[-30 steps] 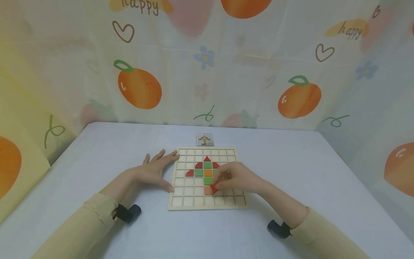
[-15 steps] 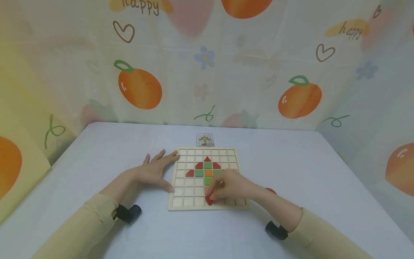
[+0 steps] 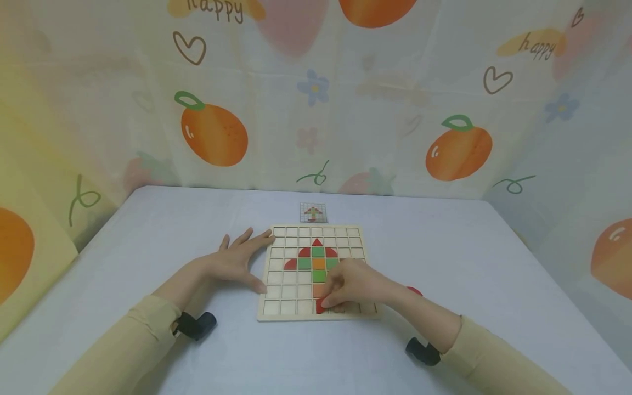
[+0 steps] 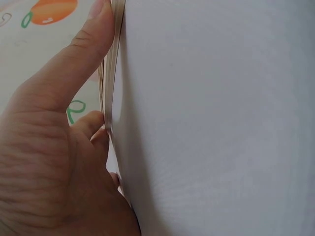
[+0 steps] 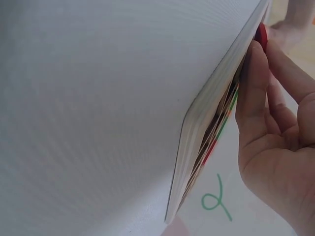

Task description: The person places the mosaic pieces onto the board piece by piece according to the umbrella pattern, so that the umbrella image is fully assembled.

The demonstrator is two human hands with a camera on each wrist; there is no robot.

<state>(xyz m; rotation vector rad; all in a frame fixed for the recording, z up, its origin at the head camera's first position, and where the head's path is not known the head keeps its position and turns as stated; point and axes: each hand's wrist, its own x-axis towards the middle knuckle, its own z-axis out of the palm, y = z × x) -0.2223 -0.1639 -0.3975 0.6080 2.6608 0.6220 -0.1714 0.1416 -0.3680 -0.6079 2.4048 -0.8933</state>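
Observation:
A wooden grid board (image 3: pixel 288 277) lies on the white table. Coloured pieces form an arrow-like figure on it: a red triangle (image 3: pixel 317 242) on top, with green squares, an orange square (image 3: pixel 319 264) and red curved pieces below. My right hand (image 3: pixel 355 282) pinches a red piece (image 3: pixel 320 305) between thumb and fingers at the bottom row; in the right wrist view that red piece (image 5: pixel 262 37) shows at the fingertips, its shape mostly hidden. Spread wide, my left hand (image 3: pixel 232 260) touches the board's left edge with thumb and fingertips.
Behind the board lies a small pattern card (image 3: pixel 313 212) printed with a similar figure. Another red piece (image 3: pixel 413 290) rests on the table, partly hidden by the right forearm. A printed curtain (image 3: pixel 365 109) stands along the table's back edge.
My right hand has moved the red piece toward me, from beside the salmon square to the bottom row, and turned it flatter. My left hand has stayed in place.

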